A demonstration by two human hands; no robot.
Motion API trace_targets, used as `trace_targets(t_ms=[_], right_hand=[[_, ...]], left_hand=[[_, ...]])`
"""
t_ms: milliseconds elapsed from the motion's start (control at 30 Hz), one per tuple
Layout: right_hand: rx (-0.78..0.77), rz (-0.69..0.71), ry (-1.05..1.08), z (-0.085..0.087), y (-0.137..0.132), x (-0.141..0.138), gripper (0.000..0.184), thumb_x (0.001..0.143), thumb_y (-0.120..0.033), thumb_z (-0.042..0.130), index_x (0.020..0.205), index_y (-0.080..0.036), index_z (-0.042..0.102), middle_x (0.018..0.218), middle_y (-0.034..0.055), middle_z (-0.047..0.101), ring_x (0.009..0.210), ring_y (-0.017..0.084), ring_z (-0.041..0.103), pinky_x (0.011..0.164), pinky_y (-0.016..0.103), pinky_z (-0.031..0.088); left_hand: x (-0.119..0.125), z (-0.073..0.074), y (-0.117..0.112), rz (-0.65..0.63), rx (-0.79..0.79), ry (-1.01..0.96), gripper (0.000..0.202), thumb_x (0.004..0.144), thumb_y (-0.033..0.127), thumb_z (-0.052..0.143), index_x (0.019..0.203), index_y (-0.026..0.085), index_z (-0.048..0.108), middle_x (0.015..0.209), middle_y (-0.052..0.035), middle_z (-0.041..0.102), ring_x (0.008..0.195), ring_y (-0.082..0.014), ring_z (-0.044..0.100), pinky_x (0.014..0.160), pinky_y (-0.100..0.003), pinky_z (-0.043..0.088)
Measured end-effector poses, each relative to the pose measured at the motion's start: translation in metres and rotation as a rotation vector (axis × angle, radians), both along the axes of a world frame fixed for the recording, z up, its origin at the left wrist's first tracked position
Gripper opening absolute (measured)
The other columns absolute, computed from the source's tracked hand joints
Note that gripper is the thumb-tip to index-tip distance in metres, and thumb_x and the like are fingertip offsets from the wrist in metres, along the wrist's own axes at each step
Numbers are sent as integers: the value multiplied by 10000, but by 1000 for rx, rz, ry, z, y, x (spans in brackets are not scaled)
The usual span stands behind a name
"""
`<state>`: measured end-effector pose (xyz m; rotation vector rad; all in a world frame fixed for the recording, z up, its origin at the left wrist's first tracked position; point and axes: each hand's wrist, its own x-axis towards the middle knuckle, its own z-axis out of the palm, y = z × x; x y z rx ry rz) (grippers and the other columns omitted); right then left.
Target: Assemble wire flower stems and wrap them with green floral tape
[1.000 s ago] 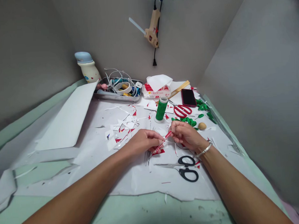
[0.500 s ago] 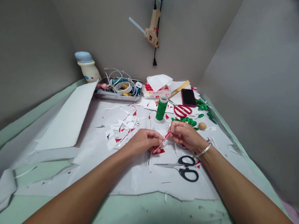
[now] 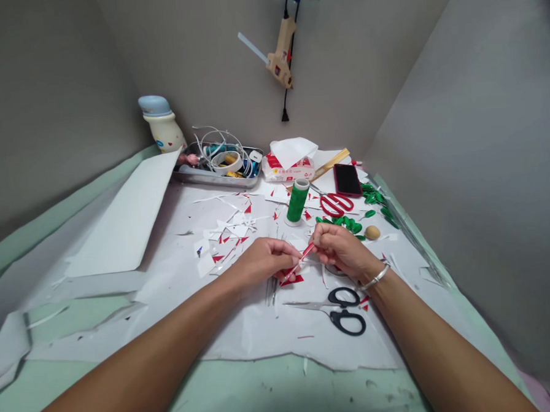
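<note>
My left hand (image 3: 278, 258) and my right hand (image 3: 337, 246) are close together over the paper-covered table. A narrow red strip (image 3: 307, 251) slants between them, with a thin, pale stem-like part running down past my left fingertips. My right fingers pinch its upper end, and my left thumb and finger close on it lower down. Under my left hand lies a red scrap (image 3: 295, 280), beside thin metal wires or tools (image 3: 271, 291). Black-handled scissors (image 3: 345, 310) rest just below the hands. A spool of green thread (image 3: 297, 202) stands behind them.
Red-handled scissors (image 3: 336, 204), green leaf-like pieces (image 3: 343, 223), a small brown ball (image 3: 372, 231) and a phone (image 3: 347, 180) are on the right. White and red scraps (image 3: 232, 226) lie left, near a metal tray (image 3: 237, 182). A glue gun (image 3: 280, 61) hangs on the wall.
</note>
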<state>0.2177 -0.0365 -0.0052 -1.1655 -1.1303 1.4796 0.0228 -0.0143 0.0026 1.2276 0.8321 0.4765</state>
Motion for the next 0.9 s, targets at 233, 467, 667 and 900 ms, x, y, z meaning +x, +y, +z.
trace_targets(t_ms=[233, 467, 667, 900], right_hand=[[-7, -8, -13, 0, 0, 0, 52, 639, -191, 570, 639, -171, 521, 587, -28, 588, 377, 50, 457, 313, 140, 223], [-5, -12, -14, 0, 0, 0, 53, 643, -188, 569, 639, -172, 519, 576, -32, 580, 385, 50, 460, 323, 140, 227], [-4, -21, -26, 0, 1, 0, 50, 642, -181, 562, 645, -171, 514, 587, -34, 590, 393, 49, 466, 328, 138, 230], [23, -42, -76, -2, 1, 1, 45, 664, -181, 556, 642, -177, 518, 546, -38, 569, 394, 58, 458, 336, 151, 232]], left_hand=[[0, 1, 0, -3, -14, -33, 124, 730, 201, 656, 799, 99, 642, 664, -72, 646, 546, -107, 577, 513, -226, 404], [1, 1, -1, 31, -89, -91, 105, 701, 167, 646, 781, 103, 622, 650, -62, 632, 539, -112, 574, 544, -248, 426], [0, -2, 1, 7, -87, -113, 131, 733, 222, 641, 780, 102, 613, 695, -74, 641, 561, -117, 580, 575, -270, 444], [1, 2, 0, 25, -66, -76, 151, 713, 145, 663, 848, 95, 619, 665, -62, 643, 565, -101, 575, 564, -238, 425]])
